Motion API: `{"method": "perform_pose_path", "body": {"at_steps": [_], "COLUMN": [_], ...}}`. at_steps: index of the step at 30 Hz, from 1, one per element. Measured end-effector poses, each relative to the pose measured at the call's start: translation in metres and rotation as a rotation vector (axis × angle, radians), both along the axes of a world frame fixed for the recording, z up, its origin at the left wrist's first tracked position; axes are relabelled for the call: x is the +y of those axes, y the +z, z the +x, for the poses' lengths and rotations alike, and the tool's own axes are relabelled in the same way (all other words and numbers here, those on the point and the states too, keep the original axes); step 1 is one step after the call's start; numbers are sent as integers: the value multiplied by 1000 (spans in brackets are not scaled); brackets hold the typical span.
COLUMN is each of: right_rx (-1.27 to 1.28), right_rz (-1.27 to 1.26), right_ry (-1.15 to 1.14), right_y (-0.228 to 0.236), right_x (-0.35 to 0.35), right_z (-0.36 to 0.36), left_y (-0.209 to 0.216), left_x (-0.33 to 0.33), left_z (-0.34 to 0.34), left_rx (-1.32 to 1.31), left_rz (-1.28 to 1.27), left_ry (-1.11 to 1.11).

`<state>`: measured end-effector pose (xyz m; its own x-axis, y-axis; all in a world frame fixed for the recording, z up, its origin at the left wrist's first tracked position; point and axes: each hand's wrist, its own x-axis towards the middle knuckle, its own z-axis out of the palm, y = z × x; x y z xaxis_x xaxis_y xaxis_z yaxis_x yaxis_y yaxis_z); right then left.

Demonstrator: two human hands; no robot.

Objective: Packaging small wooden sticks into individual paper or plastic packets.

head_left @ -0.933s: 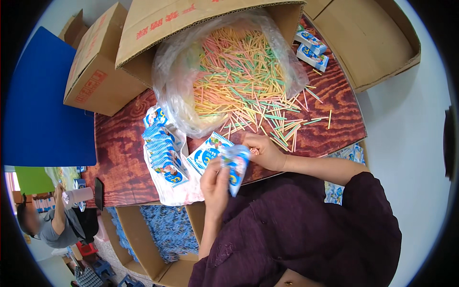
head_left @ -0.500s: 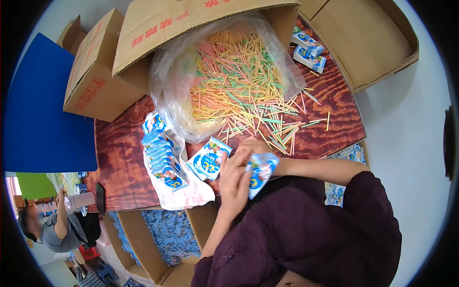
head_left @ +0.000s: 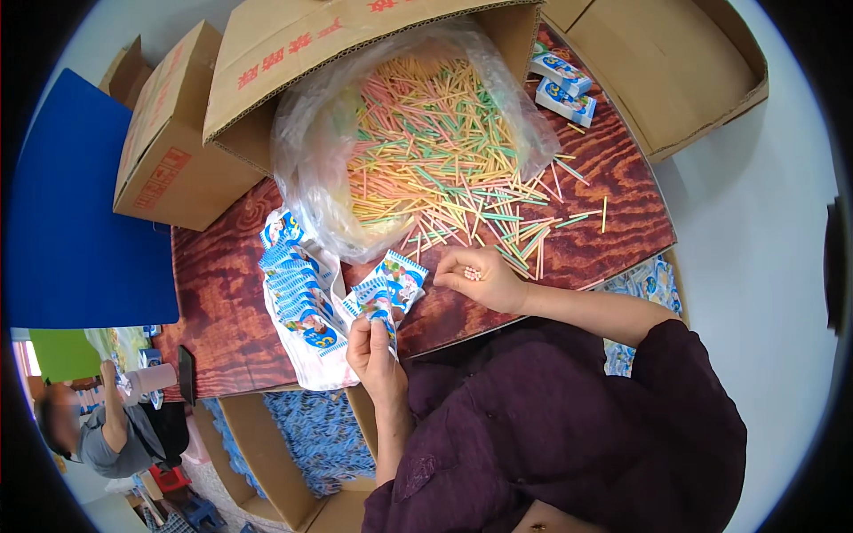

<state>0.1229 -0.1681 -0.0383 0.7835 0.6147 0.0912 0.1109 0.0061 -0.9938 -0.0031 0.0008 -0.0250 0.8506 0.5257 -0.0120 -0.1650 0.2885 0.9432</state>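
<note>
My left hand point(head_left: 373, 351) has its fingers pinched tight on a small blue and white packet point(head_left: 378, 302). The packet stands up from my fingertips, its long side pointing away from me toward the big bag. A second packet point(head_left: 404, 280) like it sits just beside it, up and to the right, tilted the same way. I cannot tell if my fingers hold that one too.

My right hand point(head_left: 480, 277) is curled, fingers bent in together, with the ends of a few little sticks point(head_left: 473, 274) showing pink and white inside it. I see about three ends, but they are too small to count for sure. The hand rests on the brown wooden table point(head_left: 222, 302), near the loose sticks.

Left of my left hand lies one row of packets point(head_left: 298, 289) on a white sheet, stacked like fallen tiles. I count about eight. The row runs from far to near, leaning a bit to the right.

Past my hands is one clear plastic bag point(head_left: 311, 178) full of coloured sticks point(head_left: 426, 151): pink, yellow, green and orange, far too many to count. Some spill out on the table and point every which way.

Two small boxes point(head_left: 562, 87) lie at the far right of the table. Cardboard boxes point(head_left: 169, 151) stand around it. Another person point(head_left: 98, 435) sits low on the left.
</note>
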Motion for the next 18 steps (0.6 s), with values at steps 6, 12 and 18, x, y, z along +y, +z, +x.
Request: {"method": "perform_pose_path", "body": {"at_steps": [6,12,18], "right_rx": [-243,-252,-28], "right_rz": [-58,-61,-62], "right_ry": [79,110,88], "right_y": [-21,-19,7], "right_x": [3,3,-12], "right_z": [1,2,-12], "left_y": [6,1,-5], "left_x": [0,5,1], "left_z": [-4,-11,-24], "left_rx": [9,-9,110], "left_rz": [-1,-34,-4], "left_ry": [15,7,-22]}}
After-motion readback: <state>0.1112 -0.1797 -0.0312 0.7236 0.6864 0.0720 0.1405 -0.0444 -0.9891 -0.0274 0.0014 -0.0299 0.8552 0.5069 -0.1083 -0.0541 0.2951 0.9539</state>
